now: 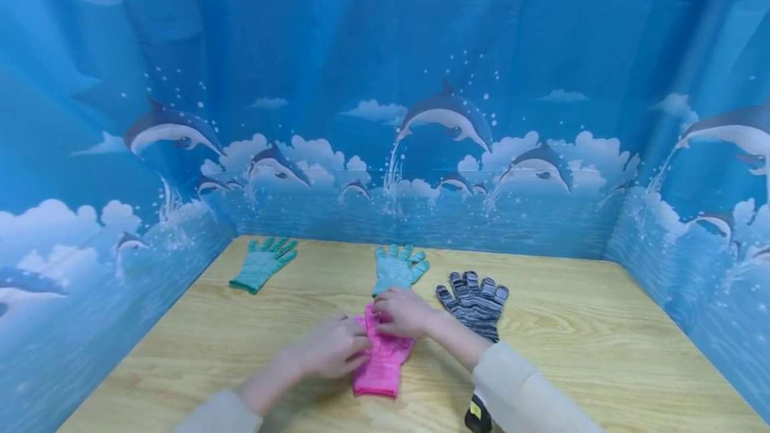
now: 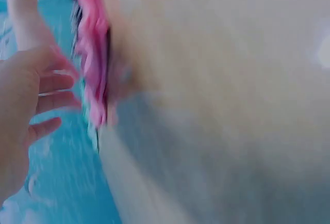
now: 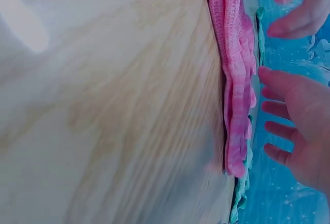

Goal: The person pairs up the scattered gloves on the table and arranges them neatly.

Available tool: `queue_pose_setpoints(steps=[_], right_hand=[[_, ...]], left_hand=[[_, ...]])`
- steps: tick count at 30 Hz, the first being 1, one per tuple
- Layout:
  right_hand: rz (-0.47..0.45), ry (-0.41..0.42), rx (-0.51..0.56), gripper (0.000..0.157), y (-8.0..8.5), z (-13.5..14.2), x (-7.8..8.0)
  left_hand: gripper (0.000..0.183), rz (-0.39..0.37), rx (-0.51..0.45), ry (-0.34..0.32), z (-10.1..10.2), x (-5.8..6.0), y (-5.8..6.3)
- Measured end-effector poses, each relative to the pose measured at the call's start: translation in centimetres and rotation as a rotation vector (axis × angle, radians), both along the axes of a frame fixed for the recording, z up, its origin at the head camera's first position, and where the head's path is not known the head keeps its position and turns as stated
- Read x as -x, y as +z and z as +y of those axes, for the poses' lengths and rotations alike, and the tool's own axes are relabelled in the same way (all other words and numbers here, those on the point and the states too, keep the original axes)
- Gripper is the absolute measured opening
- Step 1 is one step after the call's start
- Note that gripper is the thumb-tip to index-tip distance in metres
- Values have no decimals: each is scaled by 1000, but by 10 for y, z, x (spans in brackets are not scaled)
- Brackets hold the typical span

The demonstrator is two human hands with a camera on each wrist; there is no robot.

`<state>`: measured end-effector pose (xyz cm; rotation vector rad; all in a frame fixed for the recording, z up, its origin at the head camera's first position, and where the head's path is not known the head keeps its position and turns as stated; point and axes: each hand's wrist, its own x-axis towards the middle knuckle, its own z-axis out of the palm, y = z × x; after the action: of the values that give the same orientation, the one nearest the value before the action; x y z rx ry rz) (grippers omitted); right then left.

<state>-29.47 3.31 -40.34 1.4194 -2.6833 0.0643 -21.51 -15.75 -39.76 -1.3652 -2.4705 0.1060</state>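
Note:
A pink knit glove [image 1: 380,371] lies on the wooden table between both hands, its cuff toward the near edge. Over its left side hovers the left hand [image 1: 337,347], fingers loosely bent; the left wrist view shows those fingers spread beside the pink fabric [image 2: 93,43]. The right hand [image 1: 404,313] is above the glove's finger end and covers part of it. Seen from the right wrist, this hand [image 3: 301,118] has its fingers extended just above the glove, apparently holding nothing. The glove looks thick, as if layered, in the right wrist view.
A green glove [image 1: 263,266] lies at the back left, a light teal glove [image 1: 397,271] behind the right hand. A black-and-grey striped glove [image 1: 476,305] is partly behind the right forearm. Near the right sleeve sits a black object with a yellow label [image 1: 477,413]. Dolphin-print curtains [image 1: 337,52] surround the table.

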Motion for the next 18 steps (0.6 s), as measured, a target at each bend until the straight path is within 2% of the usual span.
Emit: queue_pose_setpoints(steps=[3, 7, 14, 18], right_hand=[[4, -3, -30, 32, 2, 4, -5], [28, 15, -84, 34, 0, 6, -11], [30, 31, -109, 36, -3, 3, -17], [9, 25, -100, 36, -2, 4, -18]], left_hand=[[9, 11, -40, 91, -12, 12, 1], [7, 5, -81, 155, -20, 23, 1], [8, -86, -27, 221, -7, 25, 5], [9, -114, 30, 198, 1, 23, 5]])
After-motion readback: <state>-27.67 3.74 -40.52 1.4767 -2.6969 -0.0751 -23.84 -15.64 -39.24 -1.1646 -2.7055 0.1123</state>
